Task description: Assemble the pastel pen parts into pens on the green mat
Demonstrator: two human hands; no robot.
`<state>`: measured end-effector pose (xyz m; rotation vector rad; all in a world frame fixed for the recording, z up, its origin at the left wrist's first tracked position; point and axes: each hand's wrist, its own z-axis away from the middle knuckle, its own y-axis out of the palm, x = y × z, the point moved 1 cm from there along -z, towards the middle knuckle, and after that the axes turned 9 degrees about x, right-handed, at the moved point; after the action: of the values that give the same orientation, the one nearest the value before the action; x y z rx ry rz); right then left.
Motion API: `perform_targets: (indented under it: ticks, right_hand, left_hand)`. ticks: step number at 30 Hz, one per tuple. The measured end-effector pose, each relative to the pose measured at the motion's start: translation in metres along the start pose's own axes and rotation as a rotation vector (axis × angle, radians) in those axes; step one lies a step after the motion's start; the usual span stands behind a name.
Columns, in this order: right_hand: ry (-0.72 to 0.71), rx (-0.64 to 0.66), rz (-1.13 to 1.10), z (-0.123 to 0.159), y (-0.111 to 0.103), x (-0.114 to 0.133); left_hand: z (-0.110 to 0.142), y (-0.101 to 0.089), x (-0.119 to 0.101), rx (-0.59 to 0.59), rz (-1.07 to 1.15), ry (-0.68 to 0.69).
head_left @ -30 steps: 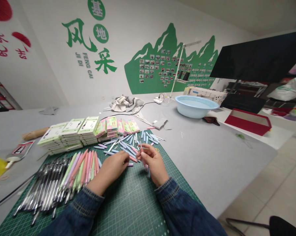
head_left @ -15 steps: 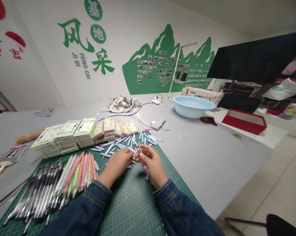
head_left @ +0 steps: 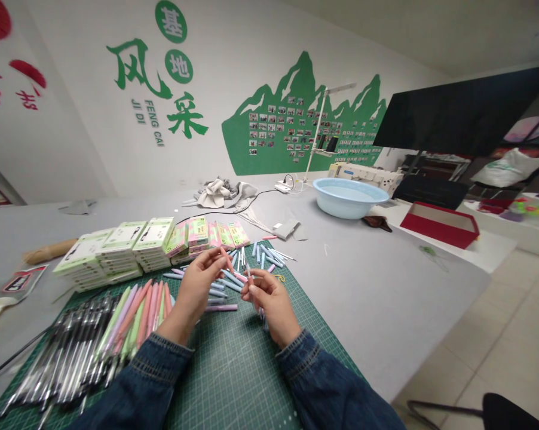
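Note:
My left hand (head_left: 201,285) pinches a coral pen barrel piece (head_left: 227,259), raised above the green cutting mat (head_left: 247,382). Close by on the right, my right hand (head_left: 273,301) is closed around a pen part with a pale refill (head_left: 248,272) pointing up; pinkish and lilac bits show below its fingers. Beyond both hands lie loose blue barrel pieces (head_left: 273,258) and white refills. A lilac barrel (head_left: 221,308) rests on the mat between the hands. Left of my left hand are coral, green and lilac pens (head_left: 146,310), beside a pile of clear black-ended pens (head_left: 67,352).
Stacked white-green boxes (head_left: 121,239) and pink-green boxes (head_left: 198,232) line the mat's far edge. Farther back are crumpled grey cloth (head_left: 222,192), a blue basin (head_left: 351,200), a red box (head_left: 440,226) and a sewing machine (head_left: 368,174). A cable crosses the table at left.
My left hand has moved left and up, away from my right hand, with the coral piece now showing in its fingers. My right hand has shifted slightly. The view has tilted a little.

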<state>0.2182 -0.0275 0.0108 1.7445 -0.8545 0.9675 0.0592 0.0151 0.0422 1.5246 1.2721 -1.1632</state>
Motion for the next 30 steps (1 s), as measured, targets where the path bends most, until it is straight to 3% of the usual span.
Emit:
perform_targets:
  ticks: [2, 5, 12, 19, 30]
  right_hand:
    - [0.013, 0.017, 0.002, 0.000, 0.001, -0.002]
    - [0.025, 0.027, 0.019, 0.000, 0.003, -0.004]
    - [0.060, 0.022, 0.039, 0.000, 0.003, -0.007]
    - [0.015, -0.071, -0.024, -0.011, -0.002, -0.004]
    - [0.047, -0.040, 0.024, -0.007, 0.000, -0.004]
  left_hand:
    - [0.001, 0.001, -0.010, -0.041, 0.218, -0.030]
    - [0.004, 0.005, -0.020, -0.062, 0.311, -0.011]
    - [0.004, 0.006, -0.016, -0.078, 0.300, 0.001]
    - [0.004, 0.003, 0.000, -0.195, 0.290, -0.012]
    - [0.002, 0.013, -0.022, -0.108, 0.237, 0.040]
